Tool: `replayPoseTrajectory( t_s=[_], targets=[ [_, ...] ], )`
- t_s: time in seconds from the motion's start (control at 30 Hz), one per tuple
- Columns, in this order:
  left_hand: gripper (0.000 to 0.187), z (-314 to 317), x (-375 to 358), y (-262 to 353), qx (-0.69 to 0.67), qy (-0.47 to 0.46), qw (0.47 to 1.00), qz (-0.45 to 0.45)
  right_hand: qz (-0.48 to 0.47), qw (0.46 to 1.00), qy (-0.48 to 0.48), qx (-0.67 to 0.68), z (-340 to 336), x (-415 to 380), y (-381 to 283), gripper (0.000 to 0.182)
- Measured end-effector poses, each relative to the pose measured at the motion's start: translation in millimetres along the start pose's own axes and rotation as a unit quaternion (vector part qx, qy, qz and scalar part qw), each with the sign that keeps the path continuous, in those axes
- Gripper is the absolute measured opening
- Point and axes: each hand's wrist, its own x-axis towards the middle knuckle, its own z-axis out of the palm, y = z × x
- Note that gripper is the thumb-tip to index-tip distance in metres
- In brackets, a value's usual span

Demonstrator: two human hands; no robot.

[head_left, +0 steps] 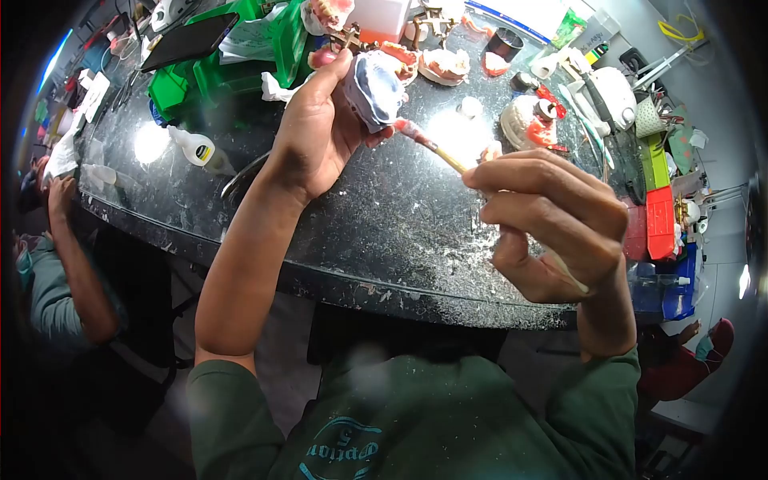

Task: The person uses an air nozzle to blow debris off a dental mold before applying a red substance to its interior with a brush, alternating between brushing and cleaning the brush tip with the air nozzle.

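Note:
My left hand (314,136) is closed around a pale blue-grey dental cast (376,86), thumb along its upper left side. The cast is held up over the dark workbench, and part of it is hidden in the palm. In my right hand (564,216), a thin brush (436,149) with a light handle is pinched between the fingertips. Its reddish tip points left, right at the lower edge of the cast. Just beyond the cast lie more dental models (444,66) with red and pink parts.
A green bin (188,84) with a phone (190,42) on it stands at the back left. A white bottle (192,147) lies in front of it. To the right are a round plaster piece (520,120) and a red bin (661,220). Other people sit at both sides.

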Motion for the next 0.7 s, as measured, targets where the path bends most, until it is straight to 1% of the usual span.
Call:
replayPoseTrajectory(
  t_s=[0.13, 0.27, 0.33, 0.43, 0.53, 0.7],
  targets=[
    [0.043, -7.8, 1.5, -0.7, 0.01, -0.052, 0.999, 0.004, 0.006, 1.0, 0.011, -0.003, 1.5, 1.7, -3.8, 0.017],
    [0.043, -5.4, 0.9, -0.9, 0.021, -0.032, 0.999, 0.013, -0.001, 1.0, -0.01, 0.002, -0.3, 0.1, 2.4, 0.013],
    [0.042, 0.5, -0.9, -1.3, 0.007, -0.009, 1.0, 0.015, 0.0, 1.0, 0.003, -0.007, -3.2, 1.3, 0.7, 0.011],
    [0.034, -7.9, 1.8, -2.2, 0.024, -0.07, 0.997, 0.03, 0.004, 0.999, 0.036, -0.004, -2.9, 3.0, -2.3, 0.011],
    [0.033, -7.2, 1.1, -1.7, 0.019, -0.086, 0.995, 0.045, 0.024, 0.999, 0.046, 0.013, 0.9, 2.6, -1.2, 0.012],
    [0.032, -3.1, -2.3, -0.5, 0.036, -0.061, 0.996, 0.059, 0.05, 0.998, 0.035, 0.029, -1.6, 0.2, 2.3, 0.013]
  ],
)
